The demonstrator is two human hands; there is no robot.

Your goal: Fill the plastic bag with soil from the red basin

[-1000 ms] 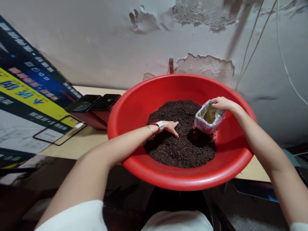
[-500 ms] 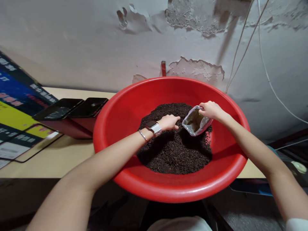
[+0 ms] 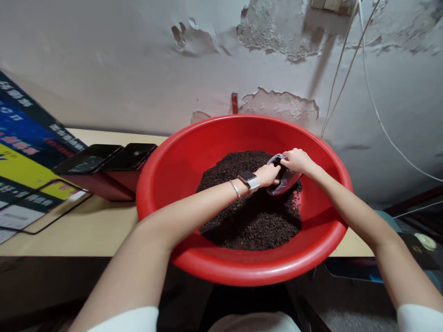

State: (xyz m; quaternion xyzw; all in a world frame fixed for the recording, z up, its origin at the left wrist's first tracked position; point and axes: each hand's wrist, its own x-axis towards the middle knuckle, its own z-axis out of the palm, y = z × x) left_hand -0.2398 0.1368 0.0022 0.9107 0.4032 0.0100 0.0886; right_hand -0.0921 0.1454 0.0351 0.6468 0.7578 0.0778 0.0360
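Observation:
A big red plastic basin [image 3: 166, 166] stands on the table edge, holding a heap of dark loose grains [image 3: 249, 216]. A small clear plastic bag [image 3: 285, 180] lies tilted on the heap with its mouth toward the left. My right hand [image 3: 296, 160] grips the bag's top rim. My left hand [image 3: 268, 175], with a white watch and a thin bracelet on the wrist, reaches into the bag's mouth; its fingertips are hidden inside and look cupped.
A dark red holder with two black tablet-like slabs [image 3: 104, 159] sits left of the basin on the beige table [image 3: 86, 226]. A printed poster [image 3: 24, 152] leans at far left. Behind is a peeling wall [image 3: 270, 32] with hanging cables [image 3: 346, 60].
My right hand lowered and tipped the bag onto the heap, mouth turned left. My left hand slid right across the grains and into the bag's mouth.

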